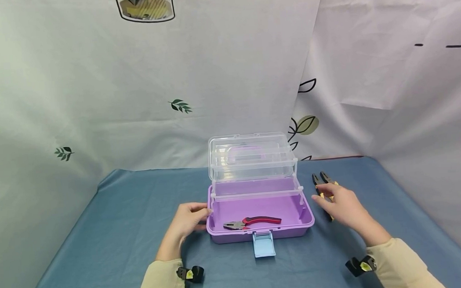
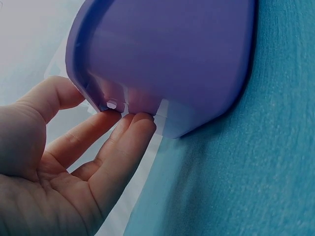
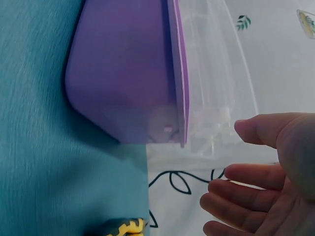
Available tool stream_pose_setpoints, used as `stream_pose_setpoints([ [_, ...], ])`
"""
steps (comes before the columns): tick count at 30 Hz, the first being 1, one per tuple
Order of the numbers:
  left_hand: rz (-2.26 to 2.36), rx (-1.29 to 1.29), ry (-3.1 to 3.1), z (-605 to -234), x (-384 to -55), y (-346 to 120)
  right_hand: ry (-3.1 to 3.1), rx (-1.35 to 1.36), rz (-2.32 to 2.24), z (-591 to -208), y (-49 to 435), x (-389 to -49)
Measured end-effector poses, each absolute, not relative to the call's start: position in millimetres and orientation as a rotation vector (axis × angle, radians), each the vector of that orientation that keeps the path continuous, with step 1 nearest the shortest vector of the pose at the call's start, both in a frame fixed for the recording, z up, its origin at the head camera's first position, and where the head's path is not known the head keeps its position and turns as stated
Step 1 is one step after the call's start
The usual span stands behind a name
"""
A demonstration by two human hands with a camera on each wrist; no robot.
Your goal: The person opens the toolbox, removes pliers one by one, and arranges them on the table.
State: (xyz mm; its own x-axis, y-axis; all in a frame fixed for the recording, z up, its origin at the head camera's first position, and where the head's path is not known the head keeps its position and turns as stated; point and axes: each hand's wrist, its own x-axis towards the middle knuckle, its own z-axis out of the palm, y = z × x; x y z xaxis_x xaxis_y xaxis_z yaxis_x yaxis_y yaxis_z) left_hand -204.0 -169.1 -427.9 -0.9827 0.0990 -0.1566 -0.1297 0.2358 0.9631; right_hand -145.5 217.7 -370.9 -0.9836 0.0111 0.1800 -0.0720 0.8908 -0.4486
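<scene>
A purple toolbox (image 1: 228,238) stands with its clear lid (image 1: 252,171) raised at the back and a blue latch (image 1: 264,247) hanging at the front. Inside lie pliers with red-and-black handles (image 1: 262,220). My left hand (image 1: 188,219) grips the box's left end; the left wrist view shows the thumb at the rim and fingertips against the side wall. To the right of the box, two pairs of yellow-and-black pliers (image 1: 325,177) lie side by side, partly hidden by my right hand (image 1: 344,206). That hand is held over them, fingers relaxed, grasping nothing.
A clear tray (image 1: 257,195) is lifted on side arms above the back of the box. Blue cloth (image 1: 141,237) covers the table. White patterned fabric (image 1: 92,82) hangs behind and along both sides. Each wrist wears a black strap.
</scene>
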Motion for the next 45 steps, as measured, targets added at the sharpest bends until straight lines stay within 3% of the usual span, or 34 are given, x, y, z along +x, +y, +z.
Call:
stream_pose_setpoints([
  [45,1.825,-0.051,2.32,-431.5,-206.4,-168.8,-2.958,0.439,0.84,-377.0,166.8,-153.6],
])
